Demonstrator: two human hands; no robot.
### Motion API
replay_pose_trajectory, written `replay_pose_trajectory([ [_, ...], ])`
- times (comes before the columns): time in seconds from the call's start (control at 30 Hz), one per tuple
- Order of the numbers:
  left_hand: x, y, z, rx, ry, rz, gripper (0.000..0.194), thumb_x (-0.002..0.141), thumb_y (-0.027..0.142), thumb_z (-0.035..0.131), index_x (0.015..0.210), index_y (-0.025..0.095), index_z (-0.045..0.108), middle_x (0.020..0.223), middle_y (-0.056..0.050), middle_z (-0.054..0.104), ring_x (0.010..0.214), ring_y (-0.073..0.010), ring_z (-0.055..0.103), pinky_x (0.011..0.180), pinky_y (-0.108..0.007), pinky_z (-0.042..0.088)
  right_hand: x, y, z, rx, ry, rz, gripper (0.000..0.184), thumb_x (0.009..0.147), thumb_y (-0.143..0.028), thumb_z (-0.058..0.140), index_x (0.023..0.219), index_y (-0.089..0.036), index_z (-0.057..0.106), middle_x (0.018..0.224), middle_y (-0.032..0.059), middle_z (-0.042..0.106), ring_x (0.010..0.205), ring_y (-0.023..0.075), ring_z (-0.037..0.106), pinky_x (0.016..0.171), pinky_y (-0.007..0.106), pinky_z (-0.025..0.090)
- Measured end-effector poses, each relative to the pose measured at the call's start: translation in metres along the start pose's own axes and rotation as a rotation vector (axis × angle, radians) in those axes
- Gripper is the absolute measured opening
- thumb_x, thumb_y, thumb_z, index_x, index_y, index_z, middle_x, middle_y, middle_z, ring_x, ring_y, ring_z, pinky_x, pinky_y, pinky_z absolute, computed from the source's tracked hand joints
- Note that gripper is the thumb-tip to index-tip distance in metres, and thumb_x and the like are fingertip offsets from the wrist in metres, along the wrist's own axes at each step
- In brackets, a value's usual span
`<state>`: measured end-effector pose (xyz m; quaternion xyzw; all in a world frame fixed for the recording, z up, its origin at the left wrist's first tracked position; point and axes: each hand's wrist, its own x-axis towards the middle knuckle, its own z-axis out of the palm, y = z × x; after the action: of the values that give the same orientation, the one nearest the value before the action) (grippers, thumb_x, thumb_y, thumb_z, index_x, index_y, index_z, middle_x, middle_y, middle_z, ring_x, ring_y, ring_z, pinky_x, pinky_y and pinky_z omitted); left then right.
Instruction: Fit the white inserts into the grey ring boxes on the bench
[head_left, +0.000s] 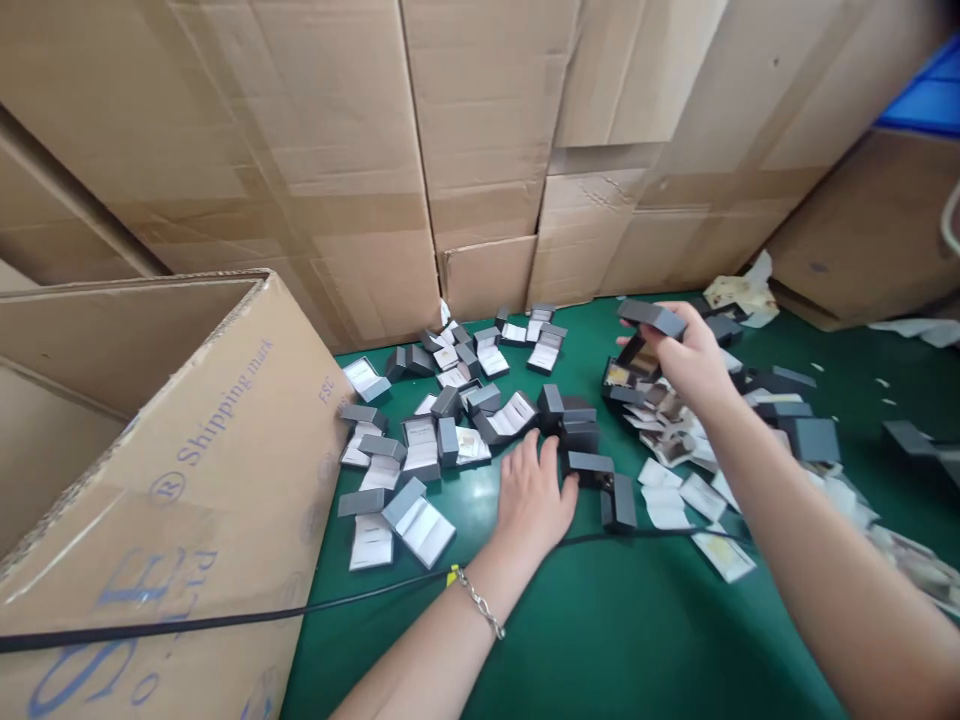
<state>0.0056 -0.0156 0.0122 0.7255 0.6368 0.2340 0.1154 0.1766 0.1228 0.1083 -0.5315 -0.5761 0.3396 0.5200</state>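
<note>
My left hand (534, 492) lies flat on the green table (600, 620), fingers stretched out, its fingertips touching closed dark grey boxes (574, 425). My right hand (686, 362) is raised farther right and grips an open dark grey hinged box (651, 330) by its lid and base. Several open grey boxes with white linings (420, 520) are scattered to the left of my left hand. White cards (679, 495) lie under my right forearm.
A large open cardboard carton (172, 480) printed "Shipping mark" stands at the left. Stacked cartons (487, 150) wall off the back. A black cable (360, 597) runs across the table. More closed grey boxes (814, 438) and crumpled paper (742, 295) lie at the right.
</note>
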Motion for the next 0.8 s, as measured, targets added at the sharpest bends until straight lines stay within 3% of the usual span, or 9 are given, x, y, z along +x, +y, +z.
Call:
replay_pose_trajectory([
  [0.1, 0.001, 0.002, -0.002, 0.021, 0.018, -0.039, 0.044, 0.085, 0.035, 0.045, 0.124, 0.017, 0.045, 0.129, -0.013, 0.046, 0.117, -0.0274, 0.043, 0.098, -0.044, 0.036, -0.066, -0.001, -0.027, 0.195, -0.193, 0.275, 0.033, 0.071, -0.045, 0.061, 0.095, -0.022, 0.056, 0.093, 0.0067, 0.066, 0.068, 0.0199, 0.065, 0.062, 0.034, 0.052],
  [0.17, 0.002, 0.004, -0.004, 0.029, 0.018, -0.075, 0.04, 0.085, 0.036, 0.045, 0.122, 0.022, 0.049, 0.126, -0.011, 0.048, 0.114, -0.0267, 0.044, 0.095, -0.044, 0.037, -0.096, 0.006, -0.045, 0.291, -0.473, 0.429, 0.035, 0.068, -0.047, 0.063, 0.091, -0.02, 0.06, 0.098, 0.0087, 0.067, 0.07, 0.021, 0.066, 0.063, 0.034, 0.053],
  [0.27, 0.004, 0.006, -0.005, -0.002, 0.001, -0.106, 0.029, 0.086, 0.035, 0.043, 0.109, 0.027, 0.059, 0.119, -0.007, 0.052, 0.111, -0.0247, 0.045, 0.093, -0.042, 0.037, -0.118, 0.016, -0.061, 0.361, -0.967, 0.599, 0.041, 0.063, -0.045, 0.068, 0.091, -0.014, 0.064, 0.103, 0.0138, 0.066, 0.074, 0.0227, 0.067, 0.067, 0.035, 0.054],
  [0.3, 0.005, 0.006, -0.005, -0.021, 0.006, -0.119, 0.029, 0.086, 0.035, 0.043, 0.106, 0.027, 0.061, 0.118, -0.006, 0.052, 0.111, -0.0247, 0.045, 0.093, -0.042, 0.037, -0.121, 0.019, -0.06, 0.364, -1.078, 0.631, 0.043, 0.062, -0.044, 0.069, 0.092, -0.013, 0.064, 0.105, 0.0147, 0.066, 0.074, 0.023, 0.067, 0.068, 0.035, 0.054],
  [0.37, 0.006, 0.005, -0.005, -0.059, 0.018, -0.142, 0.025, 0.084, 0.034, 0.044, 0.098, 0.025, 0.063, 0.114, -0.006, 0.055, 0.109, -0.0251, 0.047, 0.092, -0.042, 0.037, -0.123, 0.021, -0.053, 0.389, -1.172, 0.644, 0.044, 0.063, -0.043, 0.069, 0.094, -0.013, 0.065, 0.105, 0.0141, 0.066, 0.079, 0.0234, 0.067, 0.073, 0.036, 0.053],
  [0.47, 0.009, 0.002, -0.004, -0.147, 0.05, -0.165, 0.023, 0.084, 0.029, 0.043, 0.096, 0.023, 0.062, 0.109, -0.006, 0.059, 0.105, -0.0251, 0.05, 0.091, -0.043, 0.038, -0.123, 0.02, -0.038, 0.405, -1.182, 0.555, 0.05, 0.06, -0.044, 0.072, 0.099, -0.014, 0.066, 0.103, 0.011, 0.067, 0.093, 0.0236, 0.064, 0.086, 0.037, 0.047],
  [0.57, 0.012, -0.001, -0.004, -0.251, 0.098, -0.19, 0.024, 0.084, 0.03, 0.042, 0.1, 0.022, 0.058, 0.105, -0.006, 0.062, 0.102, -0.0241, 0.053, 0.09, -0.042, 0.039, -0.123, 0.022, -0.03, 0.383, -1.093, 0.47, 0.052, 0.062, -0.049, 0.07, 0.102, -0.017, 0.066, 0.109, 0.0089, 0.065, 0.102, 0.0226, 0.059, 0.096, 0.038, 0.039],
  [0.7, 0.015, -0.006, -0.002, -0.255, 0.125, -0.162, 0.025, 0.084, 0.031, 0.045, 0.104, 0.02, 0.055, 0.099, -0.007, 0.063, 0.094, -0.0227, 0.056, 0.085, -0.04, 0.043, -0.119, 0.033, -0.023, 0.338, -0.792, 0.424, 0.043, 0.07, -0.047, 0.064, 0.104, -0.021, 0.064, 0.112, 0.0051, 0.063, 0.113, 0.0222, 0.051, 0.101, 0.037, 0.034],
  [0.8, 0.016, -0.008, 0.001, -0.186, 0.115, -0.154, 0.024, 0.086, 0.029, 0.042, 0.105, 0.02, 0.055, 0.094, -0.008, 0.063, 0.092, -0.0237, 0.056, 0.084, -0.042, 0.042, -0.115, 0.045, -0.01, 0.27, -0.518, 0.419, 0.038, 0.074, -0.042, 0.06, 0.108, -0.024, 0.061, 0.111, 0.003, 0.063, 0.111, 0.0211, 0.052, 0.099, 0.037, 0.035],
])
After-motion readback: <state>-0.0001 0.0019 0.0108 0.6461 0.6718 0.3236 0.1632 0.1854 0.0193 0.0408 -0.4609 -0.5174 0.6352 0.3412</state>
